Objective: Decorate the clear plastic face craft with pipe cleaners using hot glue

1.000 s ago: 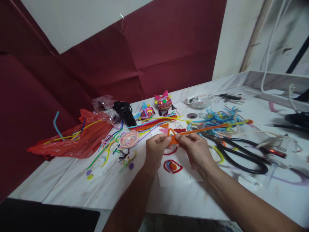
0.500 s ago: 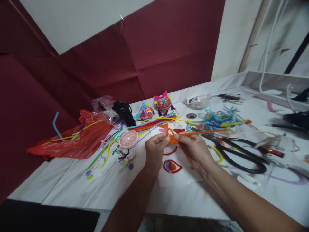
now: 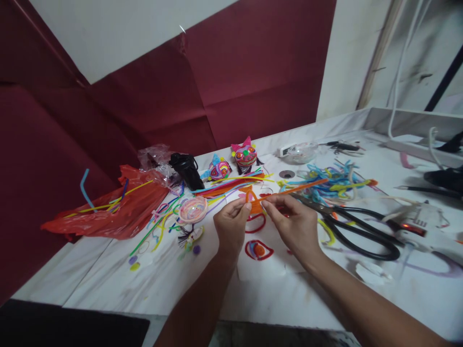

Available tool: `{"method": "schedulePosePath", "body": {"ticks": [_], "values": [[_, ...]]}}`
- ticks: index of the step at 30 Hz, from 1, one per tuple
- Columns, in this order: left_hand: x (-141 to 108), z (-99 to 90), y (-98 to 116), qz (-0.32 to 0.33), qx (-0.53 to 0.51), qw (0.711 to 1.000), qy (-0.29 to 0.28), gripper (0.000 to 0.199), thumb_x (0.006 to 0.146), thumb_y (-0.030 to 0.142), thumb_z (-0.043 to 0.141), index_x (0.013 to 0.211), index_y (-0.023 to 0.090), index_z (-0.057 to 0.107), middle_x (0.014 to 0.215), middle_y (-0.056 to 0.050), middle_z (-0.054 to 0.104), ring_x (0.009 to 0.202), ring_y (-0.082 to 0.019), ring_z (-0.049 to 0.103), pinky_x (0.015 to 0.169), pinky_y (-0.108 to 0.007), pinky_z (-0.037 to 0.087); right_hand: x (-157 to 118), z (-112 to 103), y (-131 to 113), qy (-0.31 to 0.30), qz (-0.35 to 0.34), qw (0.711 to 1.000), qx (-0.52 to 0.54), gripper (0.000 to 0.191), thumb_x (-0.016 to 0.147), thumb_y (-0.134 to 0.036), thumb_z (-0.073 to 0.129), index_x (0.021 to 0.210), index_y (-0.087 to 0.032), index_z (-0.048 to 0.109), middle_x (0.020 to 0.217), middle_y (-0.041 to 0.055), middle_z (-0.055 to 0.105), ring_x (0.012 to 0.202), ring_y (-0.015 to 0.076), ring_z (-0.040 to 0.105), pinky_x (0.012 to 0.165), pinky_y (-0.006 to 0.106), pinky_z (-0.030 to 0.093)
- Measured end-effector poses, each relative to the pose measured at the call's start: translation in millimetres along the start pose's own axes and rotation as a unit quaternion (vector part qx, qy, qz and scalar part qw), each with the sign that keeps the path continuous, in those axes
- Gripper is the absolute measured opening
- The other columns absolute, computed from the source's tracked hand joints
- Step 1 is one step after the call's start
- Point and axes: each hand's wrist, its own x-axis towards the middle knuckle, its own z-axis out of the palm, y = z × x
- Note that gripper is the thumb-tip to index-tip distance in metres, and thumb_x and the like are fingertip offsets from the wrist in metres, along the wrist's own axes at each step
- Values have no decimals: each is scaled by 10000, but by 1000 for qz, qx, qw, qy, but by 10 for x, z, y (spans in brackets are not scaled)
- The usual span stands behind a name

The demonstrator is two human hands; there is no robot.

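An orange pipe cleaner (image 3: 304,187) is pinched between both hands above a white paper sheet. It bends into a narrow loop near the fingertips, and its straight tail points up to the right. My left hand (image 3: 231,224) is closed on the looped end. Thumb and fingers of my right hand (image 3: 294,221) pinch the same pipe cleaner just beside it. Under the hands, the white sheet (image 3: 249,272) carries a red-outlined eye shape (image 3: 259,250) with an orange centre. A second red outline (image 3: 256,224) lies above that, partly hidden by the hands.
Black-handled scissors (image 3: 361,236) and a glue gun (image 3: 415,231) lie at right. Behind are a tangle of pipe cleaner scraps (image 3: 325,180) and a pink-eared animal head (image 3: 246,155). Leftward are a bowl-like round piece (image 3: 193,210) and a red plastic bag (image 3: 115,207).
My right hand has turned and risen slightly, its fingers now bent over. The pipe cleaner's tail has tilted upward, and the loop has become more pointed.
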Motion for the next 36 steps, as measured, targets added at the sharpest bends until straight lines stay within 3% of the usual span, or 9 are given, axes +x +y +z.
{"method": "schedulePosePath", "body": {"ticks": [3, 9, 24, 31, 36], "values": [[-19, 6, 24, 8, 4, 1000, -4, 210, 666, 209, 737, 859, 127, 742, 833, -74, 767, 767, -187, 718, 756, -307, 577, -23, 15, -11, -12, -32, 999, -18, 190, 809, -363, 652, 879, -205, 731, 867, 52, 750, 734, 190, 678, 668, 321, 532], [-40, 7, 31, 30, 15, 999, -18, 183, 688, 199, 713, 858, 141, 751, 832, -64, 768, 767, -185, 720, 752, -299, 583, -27, 38, -21, -7, -62, 997, -37, 188, 797, -347, 663, 877, -205, 756, 888, 66, 766, 763, 212, 705, 707, 347, 558], [-58, -41, -72, 99, 51, 994, -14, 170, 723, 266, 731, 873, 197, 769, 880, -57, 764, 802, -191, 714, 800, -321, 572, 18, 43, -17, -31, 92, 988, 121, 259, 669, -379, 771, 867, -212, 777, 880, 66, 772, 778, 228, 718, 756, 377, 578], [-74, -17, -10, 91, 30, 995, -27, 173, 722, 258, 731, 870, 172, 758, 852, -61, 765, 776, -183, 716, 747, -303, 590, 35, 37, -108, -40, 147, 972, 180, 258, 609, -361, 806, 815, -207, 775, 822, 58, 769, 756, 212, 713, 739, 350, 579], [-83, 11, 57, 65, -14, 997, -32, 147, 696, 222, 733, 827, 159, 752, 799, -61, 765, 737, -179, 719, 701, -288, 599, 34, 34, -91, -50, 151, 969, 191, 230, 612, -353, 803, 790, -212, 771, 805, 44, 766, 728, 187, 698, 715, 325, 565]]}}
